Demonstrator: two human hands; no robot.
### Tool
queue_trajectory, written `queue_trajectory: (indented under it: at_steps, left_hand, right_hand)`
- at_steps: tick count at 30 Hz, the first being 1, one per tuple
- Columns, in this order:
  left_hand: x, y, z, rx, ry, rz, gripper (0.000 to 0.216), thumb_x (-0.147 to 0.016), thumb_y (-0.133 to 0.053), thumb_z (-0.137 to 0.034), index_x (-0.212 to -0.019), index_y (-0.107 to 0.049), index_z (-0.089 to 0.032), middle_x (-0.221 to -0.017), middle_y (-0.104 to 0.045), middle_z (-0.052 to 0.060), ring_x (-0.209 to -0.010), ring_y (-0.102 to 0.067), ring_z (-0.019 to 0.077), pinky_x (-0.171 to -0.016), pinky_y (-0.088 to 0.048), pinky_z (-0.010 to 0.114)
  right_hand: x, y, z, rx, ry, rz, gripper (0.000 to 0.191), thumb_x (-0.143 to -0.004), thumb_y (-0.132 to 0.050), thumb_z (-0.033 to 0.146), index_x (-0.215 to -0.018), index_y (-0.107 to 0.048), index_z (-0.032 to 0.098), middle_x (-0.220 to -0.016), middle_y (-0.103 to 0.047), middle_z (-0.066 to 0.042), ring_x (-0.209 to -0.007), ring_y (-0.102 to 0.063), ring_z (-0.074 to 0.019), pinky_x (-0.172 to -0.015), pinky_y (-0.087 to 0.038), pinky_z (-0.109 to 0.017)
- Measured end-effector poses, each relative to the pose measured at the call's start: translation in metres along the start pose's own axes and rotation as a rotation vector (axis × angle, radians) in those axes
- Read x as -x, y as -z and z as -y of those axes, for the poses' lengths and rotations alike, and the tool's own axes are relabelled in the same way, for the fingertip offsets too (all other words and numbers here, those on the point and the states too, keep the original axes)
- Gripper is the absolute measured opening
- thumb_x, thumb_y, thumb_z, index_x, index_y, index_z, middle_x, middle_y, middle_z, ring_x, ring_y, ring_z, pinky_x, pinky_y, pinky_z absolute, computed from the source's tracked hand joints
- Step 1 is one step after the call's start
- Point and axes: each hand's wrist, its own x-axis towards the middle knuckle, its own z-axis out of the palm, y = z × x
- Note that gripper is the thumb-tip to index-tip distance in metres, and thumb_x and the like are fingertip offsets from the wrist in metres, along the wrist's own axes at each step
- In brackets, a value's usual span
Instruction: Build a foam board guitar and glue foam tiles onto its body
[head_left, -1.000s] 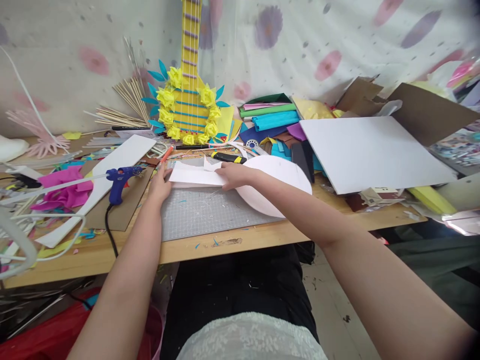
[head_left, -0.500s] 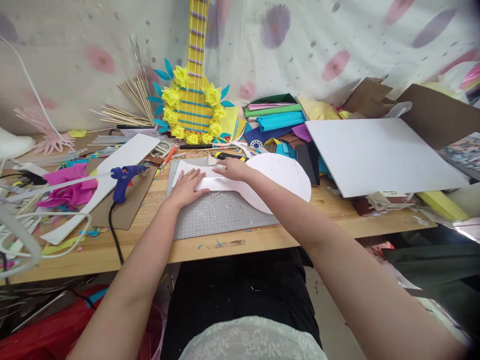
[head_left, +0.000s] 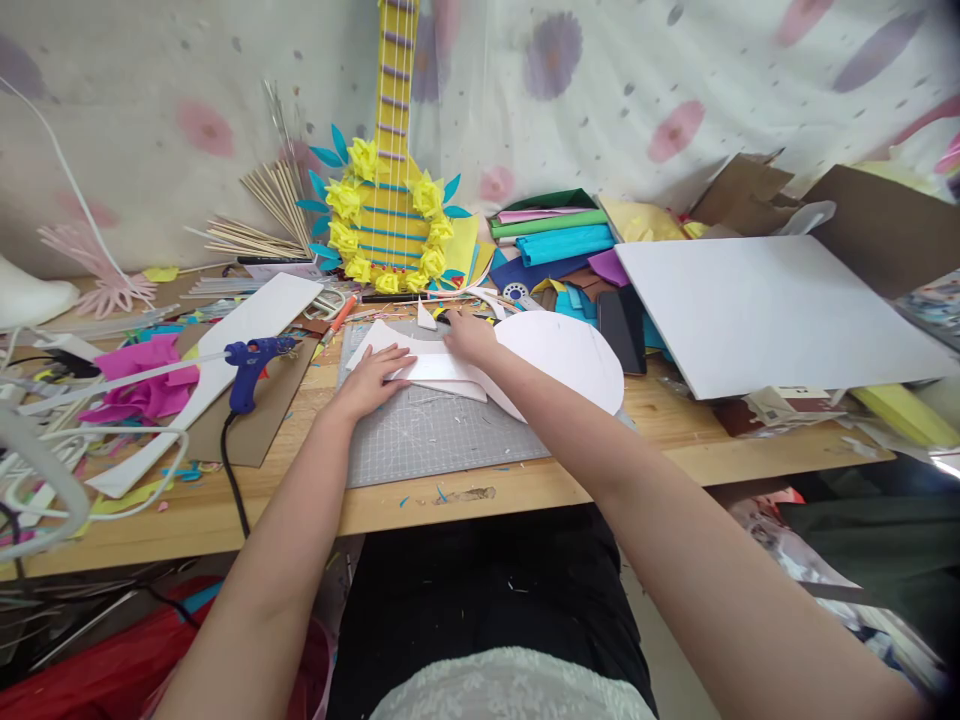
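Note:
A white board (head_left: 559,355) with a round body and a narrow neck, like a guitar outline, lies on the grey cutting mat (head_left: 442,440). My left hand (head_left: 369,382) rests with fingers spread over the end of the neck. At the neck's far edge, near the round body, the fingers of my right hand (head_left: 471,338) are curled in; their tips are partly hidden. A yellow-and-black utility knife (head_left: 441,316) lies just behind that hand, mostly covered by it. White offcuts (head_left: 384,336) lie along the neck, and a small white scrap (head_left: 426,316) is behind it.
A blue glue gun (head_left: 253,368) with a black cord lies at left beside a long white board piece (head_left: 217,362). Behind stands a yellow paper guitar (head_left: 390,215) with flowers. At right are a phone (head_left: 622,330), paper rolls (head_left: 566,243) and a large white board (head_left: 780,315).
White offcuts have turned away from the neck on both sides, with a strip now showing below it. My right fingers have drawn in and moved slightly right; my left hand stays near the neck's end.

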Motion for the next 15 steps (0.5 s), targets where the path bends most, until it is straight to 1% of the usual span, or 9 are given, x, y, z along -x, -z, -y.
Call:
queue_trajectory:
  at_steps: [2, 4, 5, 7, 9, 12, 13, 15]
  left_hand:
    - [-0.001, -0.001, 0.002, 0.0, 0.0, -0.037, 0.045, -0.086, -0.053, -0.042, -0.128, -0.057, -0.025, -0.144, -0.046, 0.008, -0.139, -0.032, 0.0228, -0.116, -0.013, 0.053]
    - [-0.002, -0.001, 0.004, -0.007, 0.008, -0.104, 0.042, -0.086, -0.054, -0.042, -0.123, -0.061, -0.025, -0.146, -0.043, 0.008, -0.14, -0.03, 0.0235, -0.116, -0.015, 0.052]
    - [-0.002, -0.001, 0.006, -0.008, 0.012, -0.14, 0.039, -0.086, -0.054, -0.042, -0.12, -0.063, -0.025, -0.146, -0.044, 0.007, -0.139, -0.031, 0.0235, -0.116, -0.017, 0.051]
    - [-0.002, -0.001, 0.009, 0.004, 0.025, -0.183, 0.036, -0.085, -0.055, -0.041, -0.115, -0.067, -0.024, -0.143, -0.048, 0.007, -0.135, -0.038, 0.0228, -0.114, -0.025, 0.046]
    - [-0.002, -0.002, 0.01, 0.021, 0.05, -0.183, 0.038, -0.082, -0.06, -0.04, -0.114, -0.067, -0.021, -0.138, -0.053, 0.008, -0.13, -0.045, 0.0221, -0.111, -0.032, 0.04]
    - [-0.002, -0.004, 0.008, 0.001, 0.104, -0.183, 0.044, -0.076, -0.067, -0.037, -0.116, -0.066, -0.019, -0.133, -0.058, 0.008, -0.125, -0.05, 0.0219, -0.108, -0.036, 0.036]
    - [-0.002, -0.005, 0.006, -0.024, 0.121, -0.199, 0.043, -0.076, -0.068, -0.037, -0.115, -0.067, -0.02, -0.131, -0.059, 0.007, -0.124, -0.051, 0.0222, -0.108, -0.037, 0.036]
    - [-0.002, -0.004, 0.002, -0.083, 0.149, -0.239, 0.041, -0.075, -0.069, -0.04, -0.111, -0.069, -0.023, -0.125, -0.063, 0.006, -0.119, -0.054, 0.0238, -0.105, -0.04, 0.037]
  right_hand:
    - [0.009, 0.006, -0.004, -0.032, 0.106, 0.006, 0.05, -0.087, -0.051, 0.045, -0.128, -0.049, 0.017, -0.129, -0.053, -0.016, -0.106, -0.06, -0.0304, -0.084, -0.047, -0.04]
    - [0.019, 0.01, -0.008, -0.051, 0.233, 0.057, 0.058, -0.083, -0.053, 0.058, -0.127, -0.051, 0.02, -0.127, -0.054, -0.014, -0.106, -0.059, -0.0291, -0.084, -0.046, -0.039]
    - [0.024, 0.011, -0.01, -0.048, 0.289, 0.092, 0.061, -0.08, -0.054, 0.062, -0.126, -0.052, 0.021, -0.124, -0.055, -0.013, -0.106, -0.059, -0.0286, -0.085, -0.046, -0.038]
    - [0.031, 0.01, -0.014, -0.03, 0.365, 0.153, 0.067, -0.073, -0.061, 0.066, -0.123, -0.055, 0.021, -0.121, -0.056, -0.012, -0.107, -0.058, -0.0285, -0.086, -0.045, -0.037]
    - [0.034, 0.008, -0.017, -0.035, 0.389, 0.177, 0.065, -0.071, -0.065, 0.064, -0.121, -0.057, 0.022, -0.119, -0.056, -0.011, -0.108, -0.057, -0.0272, -0.086, -0.044, -0.034]
    - [0.036, 0.004, -0.018, -0.076, 0.385, 0.185, 0.053, -0.078, -0.061, 0.057, -0.119, -0.059, 0.023, -0.119, -0.055, -0.01, -0.108, -0.056, -0.0244, -0.087, -0.043, -0.032]
    - [0.036, 0.004, -0.017, -0.082, 0.389, 0.191, 0.053, -0.079, -0.06, 0.057, -0.12, -0.059, 0.023, -0.12, -0.054, -0.011, -0.11, -0.055, -0.0248, -0.089, -0.042, -0.033]
    - [0.039, 0.005, -0.012, -0.068, 0.407, 0.209, 0.061, -0.075, -0.061, 0.062, -0.122, -0.059, 0.022, -0.124, -0.053, -0.012, -0.115, -0.052, -0.028, -0.092, -0.042, -0.036]
